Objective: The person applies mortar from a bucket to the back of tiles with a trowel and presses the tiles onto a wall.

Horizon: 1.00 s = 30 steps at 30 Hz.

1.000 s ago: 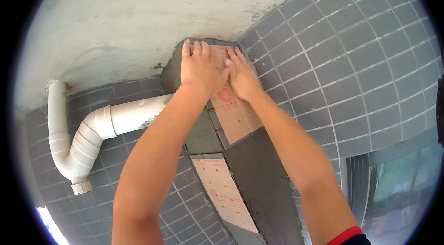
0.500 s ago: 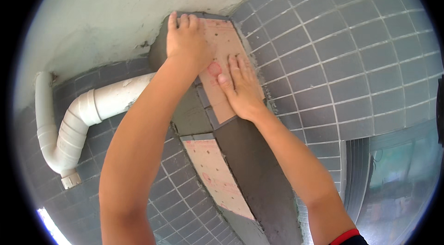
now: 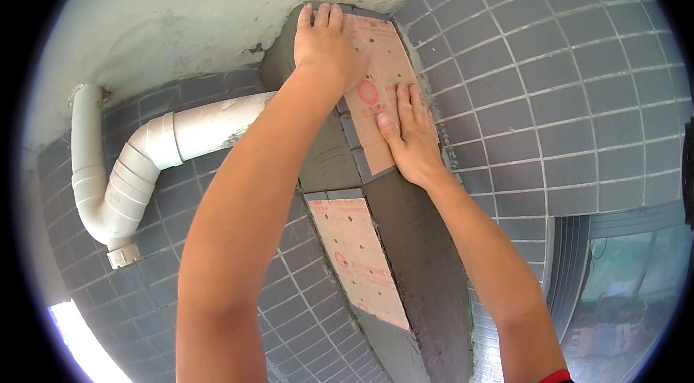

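Note:
A tan paper-faced sheet of grey tiles (image 3: 383,47) lies against the upper part of a cement-covered column (image 3: 408,231). Grey tile edges show along its left and lower sides. My left hand (image 3: 325,47) rests on the sheet's upper left, fingers stretched up to its top edge; part of the palm's contact is hidden. Flat on the sheet's lower right is my right hand (image 3: 416,137), with its fingers pointing up and its thumb spread to the left. A second paper-faced tile sheet (image 3: 358,260) sits lower down on the column's left face, apart from both hands.
A white plastic pipe (image 3: 217,122) with a bend runs into the column from the left, beside my left forearm. Grey tiled wall (image 3: 571,94) flanks the column on the right. The rough pale ceiling (image 3: 188,14) meets the column's top. A window (image 3: 622,296) is at lower right.
The whole view has shifted, so the column, pipe and hands appear farther right and higher. Both hands stay on about the same parts of the upper sheet.

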Available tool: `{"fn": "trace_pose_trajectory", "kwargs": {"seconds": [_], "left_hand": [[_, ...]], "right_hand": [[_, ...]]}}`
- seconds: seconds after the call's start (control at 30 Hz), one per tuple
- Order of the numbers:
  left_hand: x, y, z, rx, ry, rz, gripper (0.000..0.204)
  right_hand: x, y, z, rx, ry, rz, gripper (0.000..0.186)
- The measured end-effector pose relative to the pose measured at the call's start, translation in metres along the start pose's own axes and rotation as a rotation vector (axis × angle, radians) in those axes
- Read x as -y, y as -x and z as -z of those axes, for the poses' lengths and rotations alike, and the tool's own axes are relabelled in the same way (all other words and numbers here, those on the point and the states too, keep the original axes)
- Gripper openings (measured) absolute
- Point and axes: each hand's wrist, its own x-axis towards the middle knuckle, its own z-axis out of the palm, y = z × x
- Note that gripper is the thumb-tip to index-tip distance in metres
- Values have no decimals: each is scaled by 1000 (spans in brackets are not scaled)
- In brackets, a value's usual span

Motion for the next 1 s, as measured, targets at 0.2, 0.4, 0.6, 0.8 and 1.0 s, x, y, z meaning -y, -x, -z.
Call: {"fn": "trace_pose_trajectory", "kwargs": {"seconds": [0.2, 0.4, 0.6, 0.8, 1.0], "left_hand": [[3, 1, 0, 50, 13, 4, 74], [4, -1, 2, 35, 36, -5, 75], [3, -1, 10, 68, 37, -27, 73], [7, -3, 10, 89, -4, -25, 70], [5, -3, 11, 77, -7, -11, 68]], "right_hand": [[1, 1, -3, -2, -8, -2, 91], [1, 2, -3, -22, 14, 15, 89], [-1, 32, -2, 10, -8, 4, 91], [8, 73, 26, 211, -105, -30, 94], [17, 57, 25, 174, -114, -28, 95]]}}
